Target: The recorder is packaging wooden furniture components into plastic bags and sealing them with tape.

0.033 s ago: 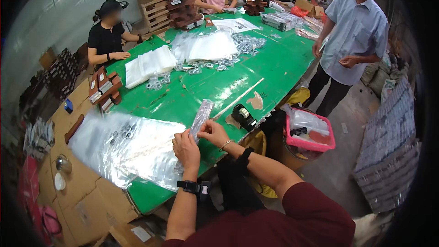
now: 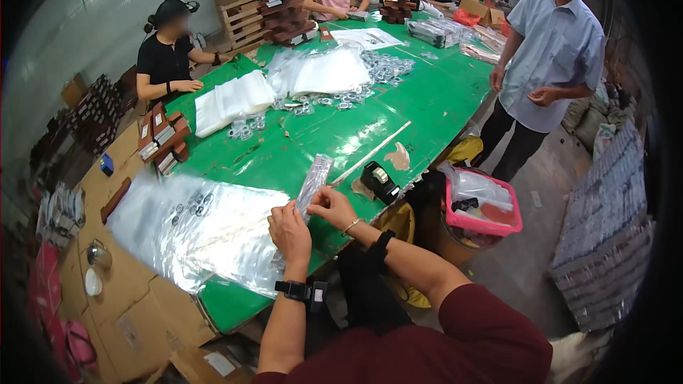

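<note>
My left hand [image 2: 290,233] is closed around the lower part of a long, narrow package in clear plastic wrap [image 2: 315,176], close to the near edge of the green table [image 2: 370,124]. The package's far end points away from me. At its right edge my right hand [image 2: 333,208] is closed in a pinch, fingertips against the plastic. Beside my left hand lies a spread of large clear plastic bags [image 2: 228,224], with several small dark rings [image 2: 192,206] among them. A black tape dispenser [image 2: 380,181] stands to the right of my right hand.
Stacked clear bags [image 2: 324,71] and many small bagged rings [image 2: 388,67] lie mid-table. Reddish-brown pieces [image 2: 165,136] are stacked at the left. A pink basket [image 2: 511,224] stands at the right. Two people are at the far side; another person [image 2: 551,64] stands at the right.
</note>
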Demonstrator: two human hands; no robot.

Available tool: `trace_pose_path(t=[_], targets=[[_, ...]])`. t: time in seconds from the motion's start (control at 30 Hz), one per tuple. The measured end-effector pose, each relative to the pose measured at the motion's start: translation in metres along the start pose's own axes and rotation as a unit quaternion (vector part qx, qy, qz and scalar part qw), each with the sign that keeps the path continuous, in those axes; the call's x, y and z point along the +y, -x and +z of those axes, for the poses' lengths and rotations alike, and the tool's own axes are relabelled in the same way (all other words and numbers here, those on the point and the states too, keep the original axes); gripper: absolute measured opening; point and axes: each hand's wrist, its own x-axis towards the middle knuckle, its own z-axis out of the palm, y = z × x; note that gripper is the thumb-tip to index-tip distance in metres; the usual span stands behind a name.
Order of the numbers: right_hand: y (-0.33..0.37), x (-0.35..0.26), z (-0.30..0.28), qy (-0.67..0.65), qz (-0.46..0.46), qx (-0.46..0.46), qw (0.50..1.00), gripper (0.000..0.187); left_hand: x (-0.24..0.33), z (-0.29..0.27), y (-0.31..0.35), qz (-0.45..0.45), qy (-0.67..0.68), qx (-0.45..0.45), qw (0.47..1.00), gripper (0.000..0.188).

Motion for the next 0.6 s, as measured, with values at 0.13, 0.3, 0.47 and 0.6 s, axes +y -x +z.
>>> trace_pose_path(t=[0.13,0.3,0.47,0.6], targets=[[0.003,0.008,0.002,-0.104,-0.024,0.013,0.994,0.027,0.001,0.001,-0.003,0.009,-0.01,-0.012,1.0,0.022],[0.0,0.003,0.021,-0.241,-0.013,0.004,0.97,0.028,-0.018,0.002,-0.016,-0.026,0.006,-0.039,0.999,0.029],[-0.005,0.006,0.015,-0.305,-0.025,-0.048,0.951,0.026,-0.018,0.001,-0.017,-0.035,0.009,-0.051,0.998,0.031],[-0.001,0.013,0.011,-0.312,-0.022,-0.087,0.946,0.021,-0.023,0.003,-0.015,-0.035,0.002,-0.069,0.997,0.027]])
